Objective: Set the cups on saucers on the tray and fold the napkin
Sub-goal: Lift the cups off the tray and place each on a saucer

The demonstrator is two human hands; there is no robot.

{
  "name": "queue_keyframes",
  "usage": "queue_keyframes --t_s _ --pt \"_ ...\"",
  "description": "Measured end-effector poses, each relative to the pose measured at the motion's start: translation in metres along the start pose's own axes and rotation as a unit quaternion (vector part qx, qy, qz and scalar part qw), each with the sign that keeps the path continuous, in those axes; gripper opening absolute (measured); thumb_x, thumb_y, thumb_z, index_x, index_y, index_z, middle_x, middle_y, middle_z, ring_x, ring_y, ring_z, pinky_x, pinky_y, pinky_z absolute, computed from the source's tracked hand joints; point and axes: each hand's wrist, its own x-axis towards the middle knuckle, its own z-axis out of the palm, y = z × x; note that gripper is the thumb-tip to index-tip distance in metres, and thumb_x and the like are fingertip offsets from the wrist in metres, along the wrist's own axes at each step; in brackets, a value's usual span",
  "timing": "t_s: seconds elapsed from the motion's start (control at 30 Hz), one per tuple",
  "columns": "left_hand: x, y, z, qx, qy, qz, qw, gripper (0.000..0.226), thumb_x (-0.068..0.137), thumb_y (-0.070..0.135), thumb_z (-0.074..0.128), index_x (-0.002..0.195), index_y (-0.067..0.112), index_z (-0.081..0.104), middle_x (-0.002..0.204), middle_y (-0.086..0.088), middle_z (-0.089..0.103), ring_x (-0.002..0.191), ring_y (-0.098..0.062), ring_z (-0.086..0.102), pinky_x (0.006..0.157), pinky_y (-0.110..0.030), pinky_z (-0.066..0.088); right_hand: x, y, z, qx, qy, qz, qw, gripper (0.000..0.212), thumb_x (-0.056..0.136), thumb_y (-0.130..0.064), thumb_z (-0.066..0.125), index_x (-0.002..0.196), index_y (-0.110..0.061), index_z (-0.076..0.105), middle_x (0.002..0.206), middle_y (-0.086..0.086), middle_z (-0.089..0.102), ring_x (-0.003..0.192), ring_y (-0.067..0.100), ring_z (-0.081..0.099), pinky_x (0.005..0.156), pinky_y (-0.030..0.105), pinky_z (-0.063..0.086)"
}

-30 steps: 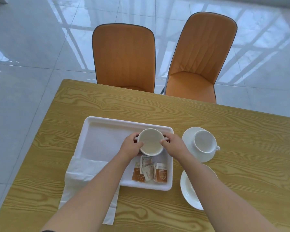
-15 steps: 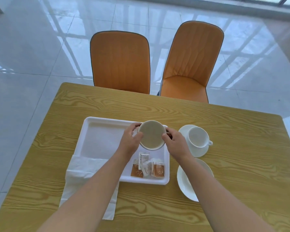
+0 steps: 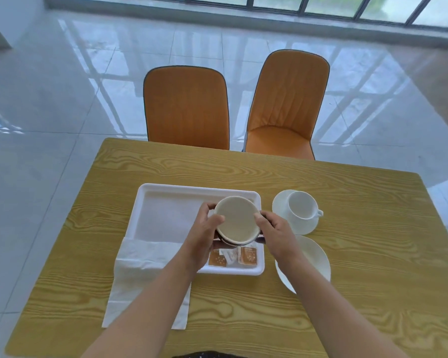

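Two cups are in view, and neither is yet in its final place. The first cup (image 3: pixel 237 219) is over the right part of the tray (image 3: pixel 166 189), tipped so its pale inside faces up toward the camera. The left hand (image 3: pixel 204 233) grips its left side with the thumb on the rim, and the right hand (image 3: pixel 274 233) grips the opposite side. It looks lifted off the tray floor, though its base is hidden, so I cannot be sure. No saucer lies in the tray.

In the tray's near right corner, just below the first cup, lie a few small packets (image 3: pixel 233 257). The second cup (image 3: pixel 301 209) already stands upright on a saucer (image 3: pixel 305 228), but that pair is on the desk (image 3: pixel 360 254), just right of the tray. A bare saucer (image 3: pixel 313 259) lies nearer, also on the desk beside the tray, partly covered by the right forearm.

The napkin (image 3: pixel 140 280) lies spread and unfolded, running from the tray's near left edge onto the desk.

By my judgement the task is at an early stage. Both saucers must still go into the tray, each with its cup on it, and the napkin has not been folded.
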Motion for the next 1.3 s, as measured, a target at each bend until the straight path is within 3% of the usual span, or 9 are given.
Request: queue_keyframes --t_s 0.1,0.27,0.4,0.47,0.6,0.67,0.83,1.13,1.3 --pt "-0.010 -0.010 0.001 -0.005 0.005 -0.015 1.000 0.036 0.082 0.030 0.055 0.117 0.021 0.053 0.112 -0.014 0.065 0.093 -0.034 0.071 0.069 -0.049 0.061 -0.014 0.006 0.003 0.081 -0.003 0.021 0.996 0.020 0.103 -0.027 0.053 0.106 -0.023 0.073 0.095 0.006 0.073 0.091 0.024 0.071 0.082 0.046 0.062" --pt "-0.026 -0.018 0.008 0.017 -0.034 -0.019 0.999 0.039 0.085 0.038 0.053 0.121 0.029 0.065 0.114 -0.020 0.067 0.089 -0.033 0.071 0.070 -0.044 0.058 -0.037 0.012 -0.004 0.131 -0.010 0.040 0.991 0.023 0.103 -0.028 0.052 0.104 -0.029 0.075 0.100 0.008 0.075 0.091 0.024 0.074 0.076 0.045 0.063" --pt "-0.035 -0.026 0.016 0.029 -0.031 -0.051 0.998 0.082 0.076 0.052 0.063 0.150 0.027 0.040 0.135 -0.025 0.055 0.088 -0.036 0.071 0.070 -0.044 0.058 -0.052 0.021 -0.020 0.152 -0.027 0.070 0.986 0.023 0.103 -0.031 0.053 0.106 -0.025 0.075 0.110 0.017 0.073 0.102 0.033 0.072 0.084 0.048 0.062" --pt "-0.039 -0.028 0.020 0.028 -0.020 -0.059 0.998 0.092 0.071 0.056 0.067 0.153 0.033 0.033 0.136 -0.022 0.055 0.085 -0.032 0.071 0.069 -0.045 0.059 -0.058 0.025 -0.027 0.155 -0.040 0.077 0.984 0.024 0.103 -0.033 0.053 0.108 -0.026 0.075 0.110 0.017 0.073 0.101 0.034 0.072 0.086 0.049 0.061" --pt "-0.050 -0.028 0.032 0.050 -0.065 -0.044 0.996 0.061 0.079 0.057 0.061 0.131 0.026 0.062 0.111 -0.019 0.066 0.083 -0.034 0.072 0.074 -0.048 0.058 -0.068 0.030 -0.040 0.147 -0.058 0.077 0.984 0.024 0.103 -0.035 0.052 0.108 -0.030 0.075 0.106 0.010 0.075 0.097 0.029 0.074 0.083 0.044 0.062" --pt "-0.055 -0.032 0.039 0.036 -0.054 -0.055 0.996 0.058 0.080 0.058 0.061 0.125 0.022 0.067 0.108 -0.020 0.069 0.086 -0.034 0.073 0.072 -0.046 0.060 -0.071 0.032 -0.047 0.144 -0.065 0.075 0.985 0.024 0.103 -0.035 0.051 0.103 -0.033 0.076 0.101 0.006 0.075 0.093 0.025 0.074 0.078 0.038 0.062" --pt "-0.062 -0.044 0.059 0.034 -0.040 -0.060 0.997 0.056 0.079 0.057 0.062 0.124 0.027 0.067 0.123 -0.029 0.063 0.089 -0.034 0.070 0.068 -0.044 0.062 -0.074 0.043 -0.073 0.135 -0.090 0.081 0.983 0.022 0.102 -0.033 0.053 0.104 -0.027 0.075 0.095 0.001 0.074 0.089 0.020 0.072 0.070 0.031 0.059" --pt "-0.055 -0.068 0.105 -0.005 -0.006 -0.124 0.992 0.047 0.088 0.049 0.061 0.119 0.015 0.067 0.102 -0.018 0.073 0.087 -0.034 0.073 0.062 -0.040 0.062 -0.071 0.066 -0.117 0.133 -0.095 0.127 0.978 0.024 0.103 -0.032 0.052 0.108 -0.028 0.075 0.102 0.008 0.075 0.086 0.026 0.076 0.074 0.037 0.063" --pt "-0.042 -0.081 0.129 -0.030 0.000 -0.162 0.986 0.042 0.097 0.045 0.056 0.123 0.013 0.066 0.112 -0.019 0.072 0.091 -0.034 0.074 0.067 -0.041 0.061 -0.062 0.074 -0.143 0.131 -0.086 0.159 0.975 0.025 0.102 -0.033 0.053 0.101 -0.032 0.078 0.094 0.004 0.078 0.084 0.026 0.077 0.068 0.033 0.061"
